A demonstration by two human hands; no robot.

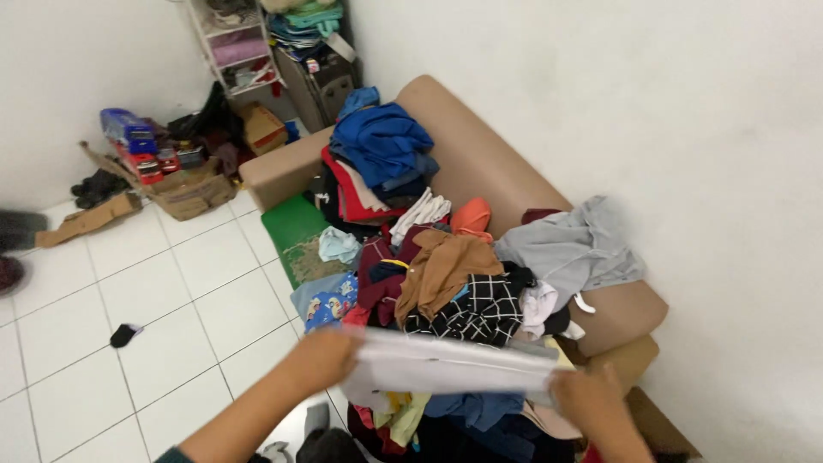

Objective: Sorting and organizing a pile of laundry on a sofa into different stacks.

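Both hands, left hand [321,356] and right hand [587,399], clamp opposite ends of a pale garment [446,364], apparently mid-fold; beyond it lies the clothes heap [446,274] on the sofa [480,154].

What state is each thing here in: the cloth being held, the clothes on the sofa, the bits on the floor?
White cloth: folded flat, held at both ends.
Left hand: gripping its left end.
Right hand: gripping its right end.
Clothes pile: loose, unfolded, heaped on the sofa.
Blue garments: stacked on top of the heap.
Black sock: lying alone on the tiles.
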